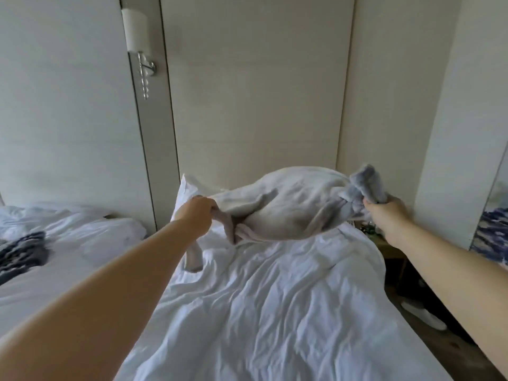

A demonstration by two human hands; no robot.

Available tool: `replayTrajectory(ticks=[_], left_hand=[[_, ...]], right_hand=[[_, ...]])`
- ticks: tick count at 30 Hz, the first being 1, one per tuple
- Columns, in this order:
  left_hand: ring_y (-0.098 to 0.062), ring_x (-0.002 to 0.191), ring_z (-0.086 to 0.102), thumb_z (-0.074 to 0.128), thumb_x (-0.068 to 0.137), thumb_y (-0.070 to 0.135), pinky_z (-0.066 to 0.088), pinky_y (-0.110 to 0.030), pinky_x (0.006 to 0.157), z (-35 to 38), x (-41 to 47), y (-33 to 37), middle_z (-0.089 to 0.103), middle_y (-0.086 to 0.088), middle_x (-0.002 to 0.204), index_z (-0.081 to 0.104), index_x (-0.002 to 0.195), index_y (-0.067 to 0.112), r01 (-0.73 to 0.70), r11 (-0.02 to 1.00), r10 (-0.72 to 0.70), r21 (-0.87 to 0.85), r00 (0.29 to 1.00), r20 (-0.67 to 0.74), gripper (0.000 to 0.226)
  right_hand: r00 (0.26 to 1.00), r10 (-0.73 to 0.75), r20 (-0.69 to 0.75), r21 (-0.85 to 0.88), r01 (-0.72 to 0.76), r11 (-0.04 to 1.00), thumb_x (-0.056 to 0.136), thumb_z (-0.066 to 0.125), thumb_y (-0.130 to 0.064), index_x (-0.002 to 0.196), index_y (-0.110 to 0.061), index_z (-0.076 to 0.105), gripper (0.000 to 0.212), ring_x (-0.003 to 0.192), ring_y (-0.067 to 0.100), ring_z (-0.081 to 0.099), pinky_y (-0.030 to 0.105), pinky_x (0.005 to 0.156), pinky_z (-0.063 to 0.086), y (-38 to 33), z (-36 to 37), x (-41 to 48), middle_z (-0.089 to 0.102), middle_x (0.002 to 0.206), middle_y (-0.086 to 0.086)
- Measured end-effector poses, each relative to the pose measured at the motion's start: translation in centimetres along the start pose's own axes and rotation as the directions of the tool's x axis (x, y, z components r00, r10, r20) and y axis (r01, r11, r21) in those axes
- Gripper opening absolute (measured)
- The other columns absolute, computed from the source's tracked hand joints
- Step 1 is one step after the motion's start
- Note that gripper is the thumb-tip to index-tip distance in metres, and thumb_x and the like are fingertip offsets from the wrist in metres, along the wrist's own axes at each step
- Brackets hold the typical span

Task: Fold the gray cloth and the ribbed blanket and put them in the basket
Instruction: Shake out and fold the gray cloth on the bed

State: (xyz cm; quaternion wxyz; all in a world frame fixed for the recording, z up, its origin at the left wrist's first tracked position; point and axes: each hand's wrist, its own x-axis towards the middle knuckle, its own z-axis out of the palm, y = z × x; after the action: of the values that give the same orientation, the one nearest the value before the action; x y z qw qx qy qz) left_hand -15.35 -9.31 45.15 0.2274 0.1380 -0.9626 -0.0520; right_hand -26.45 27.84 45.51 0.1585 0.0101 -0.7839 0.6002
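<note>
A pale gray cloth (288, 204) billows in the air above the far half of the white bed (275, 298), blurred by motion. My left hand (196, 215) grips its left edge, and a strip of the cloth hangs down below that hand. My right hand (384, 213) grips the bunched right edge, which sticks up above the fist. Both arms are stretched forward and apart. A dark striped fabric (22, 254) lies on the second bed at the left; I cannot tell whether it is the ribbed blanket. No basket is in view.
A second bed (68, 243) with white sheets stands to the left. A wall lamp (137, 37) hangs above the gap between the beds. A nightstand (390, 248) with small items sits at the right, with white slippers (423, 314) on the floor below.
</note>
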Motion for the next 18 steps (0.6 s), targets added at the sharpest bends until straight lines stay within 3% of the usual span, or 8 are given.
replayTrajectory(ticks=[2,4,7,11,14,16,18], left_hand=[[-0.020,0.104,0.055,0.046,0.082,-0.001,0.039,-0.025,0.072,4.4,-2.7,-0.9,0.057,0.002,0.105,0.066,0.108,0.026,-0.002,0.998,-0.007,0.058,0.987,0.160,0.042],[-0.021,0.108,0.054,0.048,0.082,0.000,0.041,-0.025,0.080,9.1,-6.0,-2.1,0.059,-0.001,0.113,0.066,0.109,0.024,-0.010,0.997,-0.014,0.076,0.951,0.308,0.040],[-0.025,0.114,0.054,0.045,0.087,0.004,0.041,-0.028,0.093,15.8,-12.0,-3.7,0.058,-0.005,0.123,0.066,0.114,0.023,0.027,0.998,-0.049,0.052,0.879,0.474,0.039],[-0.025,0.118,0.053,0.043,0.089,0.008,0.042,-0.029,0.093,22.5,-21.5,-4.3,0.057,-0.003,0.128,0.064,0.117,0.023,0.105,0.993,-0.112,0.051,0.740,0.663,0.038],[-0.023,0.117,0.055,0.043,0.090,0.008,0.045,-0.028,0.094,25.6,-29.1,-4.1,0.057,-0.001,0.128,0.065,0.118,0.024,0.085,0.993,-0.114,0.078,0.609,0.785,0.039],[-0.023,0.118,0.054,0.043,0.091,0.008,0.046,-0.030,0.097,26.4,-34.2,-3.6,0.055,-0.002,0.130,0.063,0.122,0.023,0.081,0.992,-0.128,0.101,0.503,0.854,0.039],[-0.025,0.118,0.054,0.042,0.092,0.009,0.047,-0.033,0.097,26.5,-38.5,-3.1,0.055,-0.003,0.130,0.062,0.123,0.021,0.088,0.988,-0.149,0.123,0.416,0.897,0.038]], right_hand=[[0.990,0.132,0.040,-0.093,-0.128,0.987,0.091,0.061,-0.030,0.105,-0.010,0.065,0.025,0.086,0.033,0.061,0.035,0.073,0.044,5.3,0.9,-2.0,0.067,0.093,0.015],[0.959,0.274,0.078,-0.186,-0.256,0.949,0.092,0.060,-0.030,0.106,-0.010,0.064,0.025,0.075,0.030,0.058,0.032,0.067,0.041,10.8,1.5,-4.7,0.062,0.079,0.009],[0.910,0.383,0.159,-0.318,-0.320,0.893,0.093,0.059,-0.020,0.107,-0.006,0.063,0.020,0.082,0.031,0.060,0.030,0.063,0.038,18.1,1.9,-9.7,0.060,0.078,0.008],[0.834,0.512,0.206,-0.465,-0.377,0.801,0.085,0.063,0.000,0.085,0.010,0.066,0.011,0.066,0.021,0.052,0.027,0.051,0.031,26.5,1.3,-17.4,0.057,0.073,0.015],[0.721,0.642,0.262,-0.565,-0.425,0.708,0.078,0.068,0.007,0.079,0.002,0.062,0.008,0.076,0.018,0.049,0.031,0.057,0.041,32.0,0.9,-23.6,0.055,0.077,0.013],[0.613,0.741,0.275,-0.585,-0.505,0.635,0.072,0.070,0.017,0.110,0.007,0.056,0.042,0.089,0.019,0.052,0.026,0.061,0.051,34.6,0.2,-27.7,0.057,0.095,0.014],[0.534,0.786,0.311,-0.653,-0.481,0.585,0.068,0.080,0.008,0.122,0.006,0.050,0.062,0.097,0.022,0.058,0.016,0.063,0.051,35.9,-0.8,-31.5,0.059,0.108,0.014]])
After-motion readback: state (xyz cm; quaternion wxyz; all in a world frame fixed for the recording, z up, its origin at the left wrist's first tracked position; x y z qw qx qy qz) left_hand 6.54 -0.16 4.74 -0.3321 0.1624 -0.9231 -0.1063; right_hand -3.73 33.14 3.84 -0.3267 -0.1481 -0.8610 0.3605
